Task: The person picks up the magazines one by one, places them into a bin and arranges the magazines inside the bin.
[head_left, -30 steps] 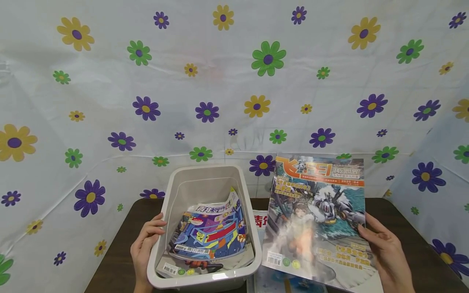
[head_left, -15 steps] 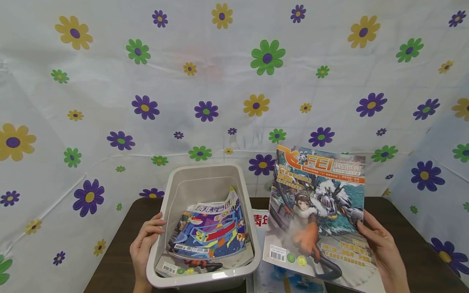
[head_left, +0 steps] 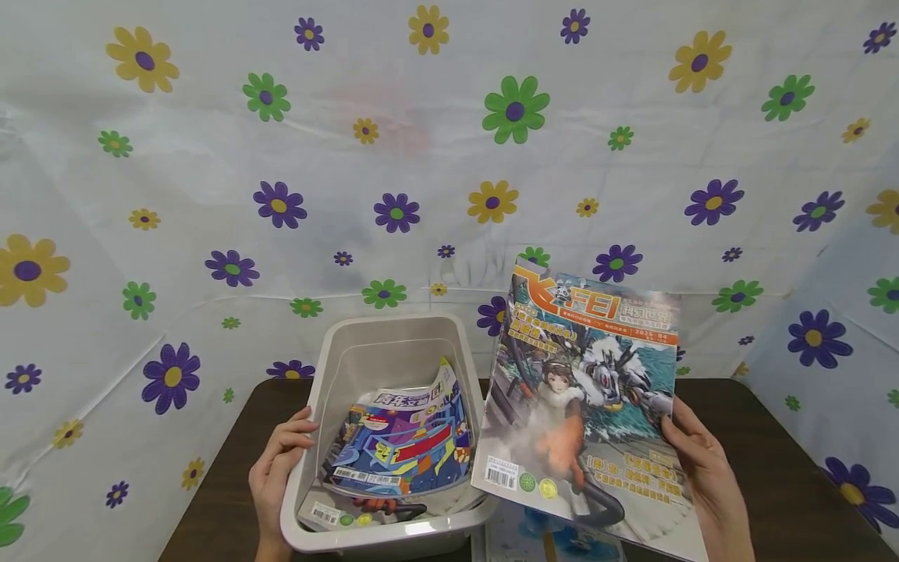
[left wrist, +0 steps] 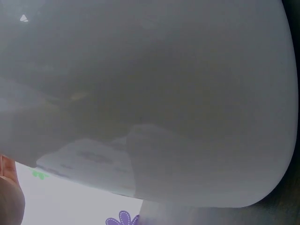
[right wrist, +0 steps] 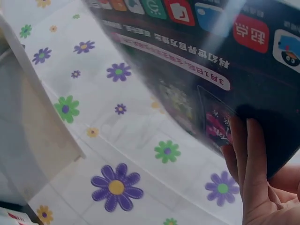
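Observation:
My right hand grips a magazine by its right edge, thumb on the illustrated front cover. In the right wrist view the fingers lie against its dark back cover. The raised magazine tilts, and its lower left corner overlaps the bin's right rim in the head view. My left hand holds the left rim of a pale grey plastic bin, with fingers over the edge. Inside the bin, a colourful magazine lies on top of another magazine. The bin's smooth outer wall fills most of the left wrist view.
Under the held magazine, a bluish magazine lies on the dark brown table, right of the bin. A white cloth with coloured flowers hangs behind the table and along its sides.
My right hand has moved the magazine left and slightly up, toward the bin, and its cover now hides the red lettering beside the bin. My left hand and the bin have stayed put.

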The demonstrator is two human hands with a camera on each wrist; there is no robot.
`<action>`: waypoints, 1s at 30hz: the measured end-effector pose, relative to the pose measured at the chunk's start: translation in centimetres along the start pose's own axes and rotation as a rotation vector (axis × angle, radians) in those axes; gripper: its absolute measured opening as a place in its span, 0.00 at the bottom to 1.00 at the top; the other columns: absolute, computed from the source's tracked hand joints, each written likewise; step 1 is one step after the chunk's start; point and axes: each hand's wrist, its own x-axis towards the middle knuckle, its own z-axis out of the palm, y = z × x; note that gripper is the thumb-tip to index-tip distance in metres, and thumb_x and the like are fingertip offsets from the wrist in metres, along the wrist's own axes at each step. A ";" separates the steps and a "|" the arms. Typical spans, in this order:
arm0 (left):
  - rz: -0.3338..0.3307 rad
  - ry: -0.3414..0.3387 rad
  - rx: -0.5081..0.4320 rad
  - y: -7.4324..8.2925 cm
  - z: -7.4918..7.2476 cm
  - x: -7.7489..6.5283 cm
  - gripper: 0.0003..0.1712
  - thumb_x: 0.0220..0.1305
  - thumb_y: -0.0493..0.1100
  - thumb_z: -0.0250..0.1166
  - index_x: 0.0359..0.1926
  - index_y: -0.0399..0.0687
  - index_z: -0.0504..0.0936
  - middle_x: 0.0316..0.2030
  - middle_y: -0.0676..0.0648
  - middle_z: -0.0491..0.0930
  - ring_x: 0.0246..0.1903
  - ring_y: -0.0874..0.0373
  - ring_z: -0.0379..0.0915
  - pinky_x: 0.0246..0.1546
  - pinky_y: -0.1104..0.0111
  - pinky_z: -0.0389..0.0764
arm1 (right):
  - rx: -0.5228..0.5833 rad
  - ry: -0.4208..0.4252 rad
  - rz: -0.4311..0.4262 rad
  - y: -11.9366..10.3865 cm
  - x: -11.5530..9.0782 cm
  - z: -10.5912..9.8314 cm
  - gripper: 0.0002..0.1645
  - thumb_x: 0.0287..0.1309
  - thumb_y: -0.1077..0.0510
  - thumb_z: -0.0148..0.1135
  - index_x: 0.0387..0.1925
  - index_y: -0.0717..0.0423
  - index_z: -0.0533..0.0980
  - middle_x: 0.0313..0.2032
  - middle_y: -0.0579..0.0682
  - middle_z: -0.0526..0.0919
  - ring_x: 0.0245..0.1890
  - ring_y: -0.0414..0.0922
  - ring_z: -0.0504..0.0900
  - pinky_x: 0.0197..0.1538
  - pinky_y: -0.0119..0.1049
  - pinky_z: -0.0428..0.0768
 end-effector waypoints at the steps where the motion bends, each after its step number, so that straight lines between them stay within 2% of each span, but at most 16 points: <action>1: 0.007 -0.005 -0.001 0.0 0.0 0.0 0.17 0.68 0.21 0.41 0.31 0.22 0.76 0.44 0.47 0.86 0.63 0.54 0.74 0.60 0.73 0.73 | 0.014 -0.015 0.003 0.2 0.1 0.1 0.31 0.81 0.69 0.31 0.64 0.55 0.80 0.59 0.56 0.83 0.57 0.55 0.84 0.55 0.50 0.84; 6: -0.002 0.006 0.005 -0.1 -0.1 0.1 0.17 0.67 0.21 0.41 0.31 0.23 0.77 0.44 0.47 0.86 0.62 0.54 0.74 0.60 0.74 0.73 | 0.042 -0.089 0.026 1.2 0.5 0.4 0.32 0.81 0.69 0.28 0.66 0.56 0.78 0.61 0.57 0.82 0.60 0.55 0.82 0.58 0.49 0.82; 11: 0.006 0.008 -0.006 0.0 0.1 0.1 0.17 0.67 0.21 0.40 0.31 0.22 0.76 0.44 0.47 0.86 0.62 0.54 0.74 0.59 0.73 0.73 | 0.047 -0.125 0.029 1.9 0.9 0.7 0.32 0.81 0.69 0.28 0.67 0.57 0.77 0.61 0.59 0.81 0.60 0.56 0.82 0.57 0.49 0.82; 17: -0.020 0.025 0.017 0.2 0.1 0.0 0.17 0.68 0.22 0.41 0.31 0.24 0.77 0.43 0.48 0.86 0.63 0.55 0.74 0.59 0.73 0.74 | 0.057 -0.153 0.031 2.8 1.4 1.1 0.33 0.80 0.71 0.27 0.67 0.58 0.76 0.62 0.59 0.80 0.60 0.56 0.82 0.58 0.49 0.82; 23: -0.011 0.018 -0.007 0.1 0.2 0.0 0.17 0.68 0.22 0.41 0.31 0.24 0.77 0.43 0.47 0.86 0.63 0.54 0.74 0.60 0.72 0.73 | 0.056 -0.177 0.038 3.9 2.0 1.7 0.32 0.80 0.70 0.28 0.68 0.58 0.76 0.63 0.58 0.80 0.61 0.55 0.81 0.59 0.49 0.81; 30: 0.021 0.004 -0.050 0.0 0.2 -0.1 0.19 0.68 0.21 0.40 0.31 0.25 0.78 0.43 0.46 0.86 0.63 0.54 0.74 0.61 0.72 0.72 | 0.013 -0.236 0.020 5.7 2.8 2.3 0.31 0.80 0.69 0.28 0.69 0.59 0.74 0.64 0.58 0.79 0.62 0.53 0.80 0.60 0.44 0.81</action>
